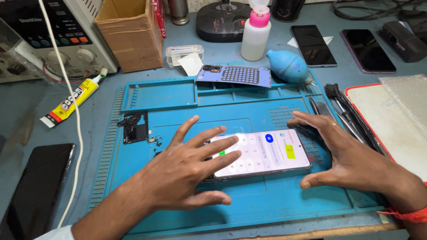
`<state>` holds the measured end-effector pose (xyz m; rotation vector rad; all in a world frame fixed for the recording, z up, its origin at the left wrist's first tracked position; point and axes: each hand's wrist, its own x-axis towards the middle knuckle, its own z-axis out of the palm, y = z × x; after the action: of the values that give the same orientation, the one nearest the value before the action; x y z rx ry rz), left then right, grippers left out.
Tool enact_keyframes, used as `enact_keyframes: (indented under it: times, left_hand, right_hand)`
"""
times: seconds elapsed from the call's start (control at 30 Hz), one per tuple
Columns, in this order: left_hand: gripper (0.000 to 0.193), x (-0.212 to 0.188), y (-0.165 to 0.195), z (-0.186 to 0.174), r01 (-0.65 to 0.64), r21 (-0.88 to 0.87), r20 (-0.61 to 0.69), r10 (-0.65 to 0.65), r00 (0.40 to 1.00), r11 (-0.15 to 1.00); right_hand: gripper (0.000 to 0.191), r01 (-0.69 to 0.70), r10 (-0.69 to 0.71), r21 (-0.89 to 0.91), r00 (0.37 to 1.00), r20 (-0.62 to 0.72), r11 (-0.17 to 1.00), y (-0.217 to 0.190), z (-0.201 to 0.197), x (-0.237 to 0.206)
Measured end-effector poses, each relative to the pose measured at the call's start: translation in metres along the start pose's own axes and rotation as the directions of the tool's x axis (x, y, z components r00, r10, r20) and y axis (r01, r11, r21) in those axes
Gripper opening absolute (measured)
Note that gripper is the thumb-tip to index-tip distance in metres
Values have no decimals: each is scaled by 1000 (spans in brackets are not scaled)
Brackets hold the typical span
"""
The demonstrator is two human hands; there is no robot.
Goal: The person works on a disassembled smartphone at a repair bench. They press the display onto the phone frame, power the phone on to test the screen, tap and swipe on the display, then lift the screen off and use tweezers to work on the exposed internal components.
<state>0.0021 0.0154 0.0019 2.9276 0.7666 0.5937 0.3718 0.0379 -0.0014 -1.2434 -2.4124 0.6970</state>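
Desk: grey-blue top, carries all below.
Mat: big blue work mat w/ tray slots along its far edge, centre of desk.
Supply box: white bench unit w/ knobs, far left; white cable hangs across it down to near edge.
Carton: open brown cardboard box, far left-centre, just right of supply box.
L hand: open, fingers spread flat; fingertips rest on phone's left half, over the lit keypad. Grips nothing.
R hand: open, arched; thumb at phone's near right corner, fingers round its far right end. Not closed on it; contact w/ edge can't tell.
Phone: lies flat mid-mat, screen up and lit, long side left-right, between both hands.
Back cover: bluish panel w/ dot grid, propped on mat's far trays.
Dark phone: screen off, near left, off mat.
Two phones: dark, flat, far right.
Bottle: white, pink cap, far centre.
Blower: blue rubber bulb, just right of bottle.
Glue tube: yellow tube, red/black print, white nozzle, left of mat.
Inner part: black piece on mat's left, small screws beside it.
Tools: brush + tweezers, right edge of mat.
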Motion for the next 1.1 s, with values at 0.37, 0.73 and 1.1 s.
enact_keyframes:
  times: [0.37,0.73,1.1]
  left_hand:
    - [74,-11,6,-2,-71,19,-21,71,997,997]
    - [80,7,-3,5,-9,42,-1,9,1000,999]
    - [70,-4,-4,-6,-28,20,-38,29,999,999]
  right_hand:
    - [133,24,-25,-24,1000,-3,999,1,0,0]
    - [133,11,-11,-27,1000,3,1000,3,0,0]
    - [132,5,-5,-12,1000,5,1000,0,0,0]
